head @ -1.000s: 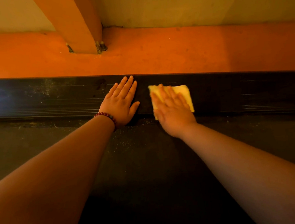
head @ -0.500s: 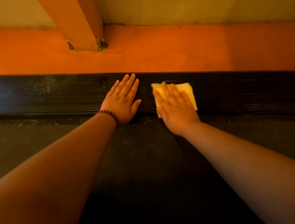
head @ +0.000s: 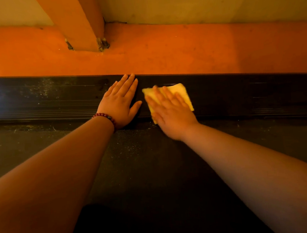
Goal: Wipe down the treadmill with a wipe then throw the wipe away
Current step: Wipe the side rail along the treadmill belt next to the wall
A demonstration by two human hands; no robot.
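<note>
**Under the fingers [head: 166, 97] of the right hand [head: 171, 115], the wipe [head: 182, 93] lies flat on the treadmill's side rail [head: 37, 101]**

Beneath those right fingers I see the yellow wipe pressed onto the black side rail. Its far corner and right edge stick out past the fingertips. Nothing is gripped: the right fingers lie straight and spread on top of the cloth.

Just left of them, across a narrow dark gap, the left hand [head: 119, 102] rests palm-down on the same rail. Its fingers [head: 128, 83] are straight, close together and empty, with the tips at the rail's far edge. A bracelet [head: 104, 116] of dark red beads circles the left wrist.

Beyond both sets of fingers runs an orange strip [head: 181, 57], and an orange post [head: 75, 21] rises from it up and left of the left fingers. Nearer me than the fingers, both forearms cross the dark textured belt [head: 143, 163]. Pale dust specks the rail left of the left fingers.
</note>
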